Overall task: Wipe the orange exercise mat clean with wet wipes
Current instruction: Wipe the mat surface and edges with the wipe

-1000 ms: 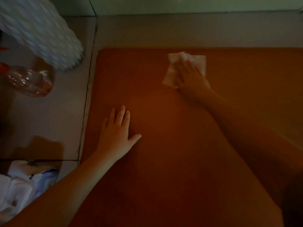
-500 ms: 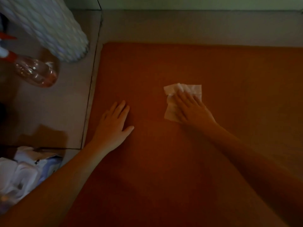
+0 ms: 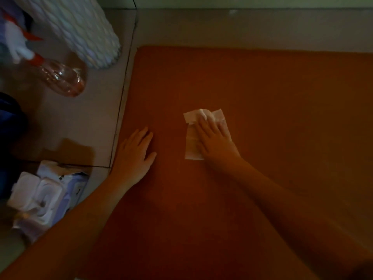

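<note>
The wet wipe (image 3: 190, 145) slid nearer under the right hand (image 3: 214, 142), lengthwise near-to-far.

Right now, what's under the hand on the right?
A white wet wipe, pressed flat on the orange mat by the right hand. The wipe's middle is hidden beneath it.

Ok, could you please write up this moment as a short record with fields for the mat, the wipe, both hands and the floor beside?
surface: orange mat lies flat on the tiled floor
cloth: white wipe lies spread on the mat
right: right hand presses flat on the wipe, fingers straight
left: left hand rests flat on bare mat
beside: spray bottle lying down; pack of wipes
</note>
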`<state>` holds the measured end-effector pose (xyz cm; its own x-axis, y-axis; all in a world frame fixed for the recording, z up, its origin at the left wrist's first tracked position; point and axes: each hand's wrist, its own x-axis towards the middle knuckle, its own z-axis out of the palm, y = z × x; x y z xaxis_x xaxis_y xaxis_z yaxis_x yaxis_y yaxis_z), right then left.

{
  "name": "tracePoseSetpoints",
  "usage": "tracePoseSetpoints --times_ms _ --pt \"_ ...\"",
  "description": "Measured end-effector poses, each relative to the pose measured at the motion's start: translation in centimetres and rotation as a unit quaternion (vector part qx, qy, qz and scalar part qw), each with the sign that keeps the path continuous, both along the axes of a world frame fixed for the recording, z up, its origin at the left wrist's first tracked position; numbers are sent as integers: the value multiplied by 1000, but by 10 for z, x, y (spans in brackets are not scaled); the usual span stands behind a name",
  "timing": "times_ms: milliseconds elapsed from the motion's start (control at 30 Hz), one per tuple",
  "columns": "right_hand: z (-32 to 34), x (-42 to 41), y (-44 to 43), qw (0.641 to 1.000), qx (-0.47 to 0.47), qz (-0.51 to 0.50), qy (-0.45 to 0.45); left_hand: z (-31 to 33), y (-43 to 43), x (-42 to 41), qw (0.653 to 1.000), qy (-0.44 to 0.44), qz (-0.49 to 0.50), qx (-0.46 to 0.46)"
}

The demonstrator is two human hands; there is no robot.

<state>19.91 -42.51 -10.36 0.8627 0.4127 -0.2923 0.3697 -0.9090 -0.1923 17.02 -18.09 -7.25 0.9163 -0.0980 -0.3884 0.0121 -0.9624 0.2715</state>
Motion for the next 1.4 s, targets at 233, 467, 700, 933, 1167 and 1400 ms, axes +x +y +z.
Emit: tracePoseSetpoints --times_ms 233,467,700,933,1167,1400 --pt "18 -70 9 947 147 266 104 5 9 -11 1000 -5 -8 -5" --pt "8 -64 36 993 71 84 46 4 8 -21 1000 2 21 -23" --pt "27 -92 10 949 188 220 122 7 10 -29 999 14 28 -37" --pt "24 -91 21 992 97 33 73 9 3 -42 999 8 37 -20" --pt "31 -101 -42 987 85 100 91 15 -4 -53 992 -77 62 -82" --pt "39 -113 -29 994 44 -43 87 14 -20 -73 984 -126 72 -105"
